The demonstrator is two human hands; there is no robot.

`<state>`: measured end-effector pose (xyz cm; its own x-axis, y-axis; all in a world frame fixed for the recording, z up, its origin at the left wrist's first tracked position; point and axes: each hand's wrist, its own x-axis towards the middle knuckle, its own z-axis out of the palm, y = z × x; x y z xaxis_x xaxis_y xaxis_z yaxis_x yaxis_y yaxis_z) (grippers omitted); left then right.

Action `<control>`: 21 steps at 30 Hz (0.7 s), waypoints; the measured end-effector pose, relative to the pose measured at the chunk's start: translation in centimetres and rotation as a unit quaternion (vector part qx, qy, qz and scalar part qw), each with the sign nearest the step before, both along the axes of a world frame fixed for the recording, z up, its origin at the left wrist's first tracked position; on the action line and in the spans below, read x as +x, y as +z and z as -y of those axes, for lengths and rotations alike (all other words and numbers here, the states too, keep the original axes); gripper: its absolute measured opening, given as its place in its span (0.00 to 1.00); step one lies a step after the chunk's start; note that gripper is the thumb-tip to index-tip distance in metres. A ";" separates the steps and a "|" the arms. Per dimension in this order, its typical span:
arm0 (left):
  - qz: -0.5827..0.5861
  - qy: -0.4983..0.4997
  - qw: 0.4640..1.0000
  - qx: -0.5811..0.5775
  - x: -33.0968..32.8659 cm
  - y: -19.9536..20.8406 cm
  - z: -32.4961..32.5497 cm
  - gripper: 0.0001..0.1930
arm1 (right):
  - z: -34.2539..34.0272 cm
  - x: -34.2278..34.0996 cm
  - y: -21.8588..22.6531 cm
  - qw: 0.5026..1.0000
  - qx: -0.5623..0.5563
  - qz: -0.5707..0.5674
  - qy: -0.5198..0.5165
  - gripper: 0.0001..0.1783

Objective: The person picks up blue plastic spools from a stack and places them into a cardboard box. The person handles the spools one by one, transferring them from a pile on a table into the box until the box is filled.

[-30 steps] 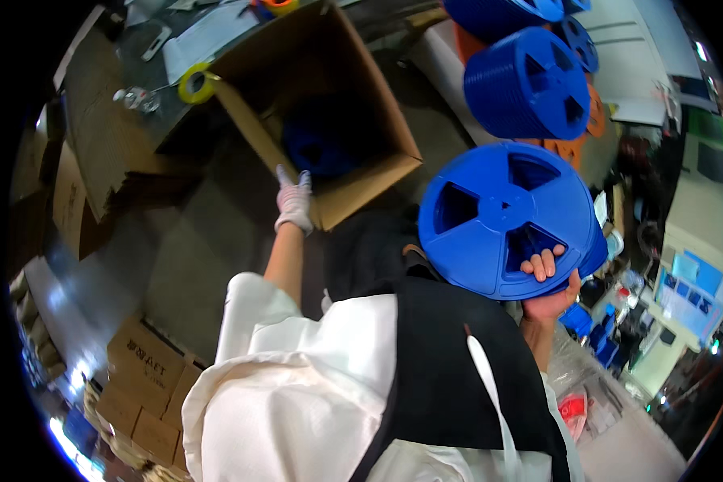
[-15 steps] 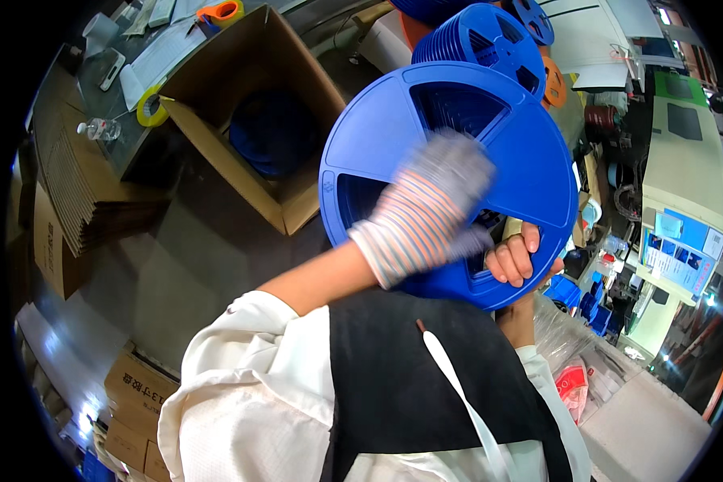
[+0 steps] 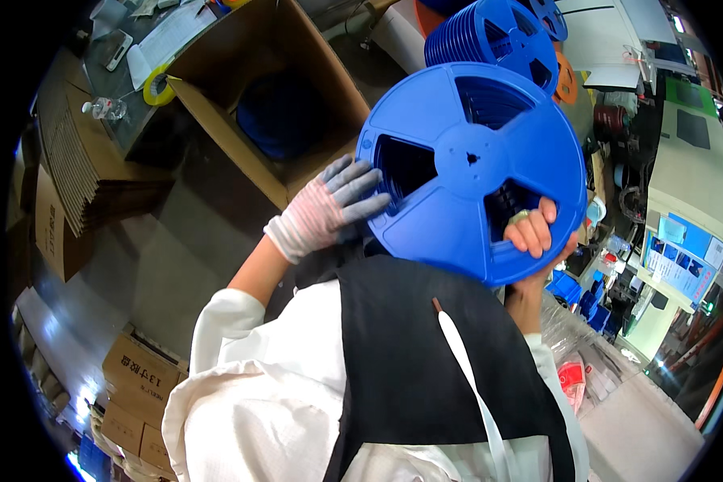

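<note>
Gripping blue reel (image 3: 474,165): bare right hand (image 3: 534,229) fingers curled through a spoke opening; gloved left hand (image 3: 325,209) fingers spread open against its rim. Open cardboard box (image 3: 257,96) beyond.

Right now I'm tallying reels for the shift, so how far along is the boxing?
Done: the open cardboard box already holds something dark blue. In hand: one blue reel, gloved left hand on its rim, bare right hand gripping through a spoke opening. Left: a stack of blue reels behind it.
</note>
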<state>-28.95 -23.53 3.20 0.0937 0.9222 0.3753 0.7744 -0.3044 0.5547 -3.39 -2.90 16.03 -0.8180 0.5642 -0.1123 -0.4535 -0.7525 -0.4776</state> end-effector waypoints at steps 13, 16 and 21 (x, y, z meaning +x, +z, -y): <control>0.676 0.117 0.722 -0.089 0.9 0.1 2.5 0.15 | -5.0 -2.5 0.7 0.970 0.008 0.238 -0.050 0.23; 0.776 0.169 0.601 -0.086 0.0 3.6 3.8 0.14 | -4.3 -0.9 -0.5 0.974 0.008 0.227 -0.010 0.18; 0.847 0.138 0.507 -0.077 0.2 4.7 5.9 0.15 | -4.3 2.9 -4.0 0.953 0.008 0.290 -0.089 0.30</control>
